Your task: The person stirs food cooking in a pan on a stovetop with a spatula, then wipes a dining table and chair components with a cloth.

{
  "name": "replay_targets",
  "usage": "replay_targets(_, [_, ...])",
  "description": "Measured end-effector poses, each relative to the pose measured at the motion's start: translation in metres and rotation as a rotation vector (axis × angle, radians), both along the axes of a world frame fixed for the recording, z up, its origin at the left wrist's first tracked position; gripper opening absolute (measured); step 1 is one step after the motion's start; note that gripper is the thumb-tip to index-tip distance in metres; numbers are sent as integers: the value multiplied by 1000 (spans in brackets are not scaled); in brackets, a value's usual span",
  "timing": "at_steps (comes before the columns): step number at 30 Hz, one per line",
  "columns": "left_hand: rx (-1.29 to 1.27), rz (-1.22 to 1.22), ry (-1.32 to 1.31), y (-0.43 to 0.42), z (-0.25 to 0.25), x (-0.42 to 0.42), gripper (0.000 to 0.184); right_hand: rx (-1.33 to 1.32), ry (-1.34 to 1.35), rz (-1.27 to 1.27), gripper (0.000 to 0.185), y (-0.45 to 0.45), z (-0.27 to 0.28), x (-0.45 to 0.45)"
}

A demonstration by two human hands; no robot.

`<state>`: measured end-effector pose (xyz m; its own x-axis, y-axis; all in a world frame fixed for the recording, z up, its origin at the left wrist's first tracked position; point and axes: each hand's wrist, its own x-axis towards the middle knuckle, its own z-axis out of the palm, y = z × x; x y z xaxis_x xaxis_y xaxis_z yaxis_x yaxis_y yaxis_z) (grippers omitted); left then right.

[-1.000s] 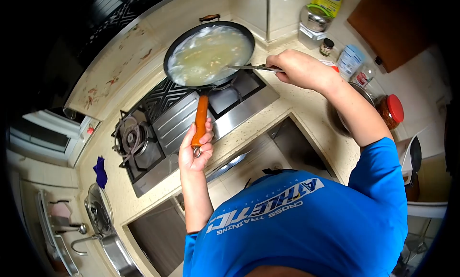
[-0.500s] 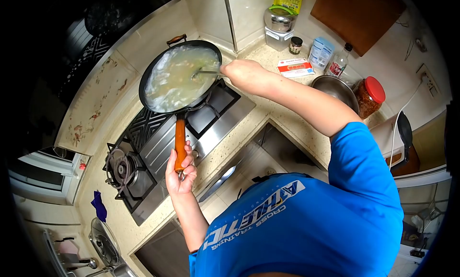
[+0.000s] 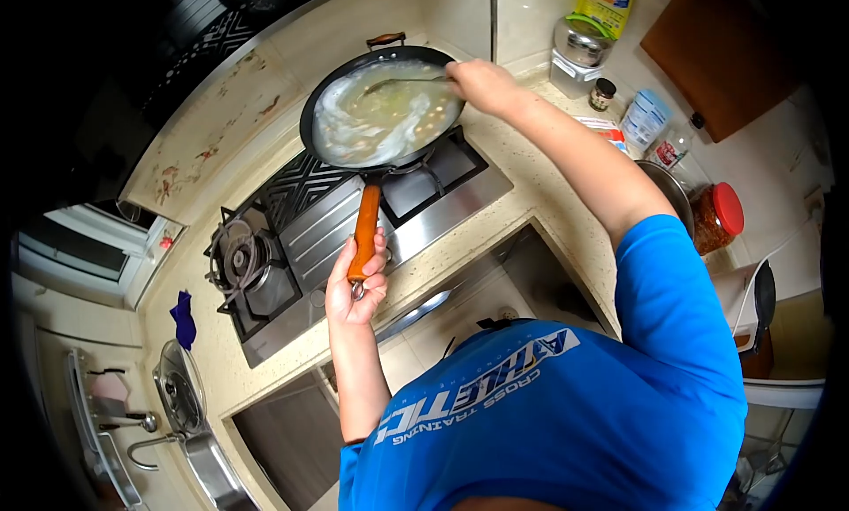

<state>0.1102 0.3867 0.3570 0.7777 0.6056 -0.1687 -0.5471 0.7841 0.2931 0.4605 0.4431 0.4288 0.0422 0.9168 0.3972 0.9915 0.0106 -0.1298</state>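
A dark wok (image 3: 385, 113) sits over the far burner, holding a cloudy, pale yellow-green liquid with white streaks and small tan bits. My left hand (image 3: 356, 281) is wrapped round the end of its orange wooden handle (image 3: 366, 223). At the wok's right rim my right hand (image 3: 482, 86) grips a metal utensil (image 3: 402, 81), whose far end dips into the liquid near the back. That end is partly hidden by the liquid, so its shape is unclear.
A second burner (image 3: 243, 257) is at the left of the stove. On the right counter stand a small dark jar (image 3: 602, 94), a blue-white packet (image 3: 646, 117), a bottle (image 3: 669, 148), a metal bowl (image 3: 665, 185) and a red-lidded jar (image 3: 717, 215). A glass lid (image 3: 181, 391) lies near the sink.
The utensil and my right hand have shifted toward the back of the wok. The white streaks have swirled into new shapes. My left hand has kept its hold on the handle; the view has swung about.
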Motion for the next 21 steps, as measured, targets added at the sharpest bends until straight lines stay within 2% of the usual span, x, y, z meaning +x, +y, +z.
replay_targets(5, [6, 0, 5, 1, -2, 0, 41, -103, 95, -52, 20, -8, 7, 29])
replay_targets(11, [1, -14, -22, 2, -4, 0, 40, -378, 493, -186, 23, -34, 24, 32])
replay_targets(16, [-4, -16, -29, 2, -4, 1, 41, -498, 594, -200, 21, -45, 27, 22])
replay_targets(21, [-11, -8, -39, 1, -4, 1, 41, -641, 807, -138, 22, -52, 26, 9])
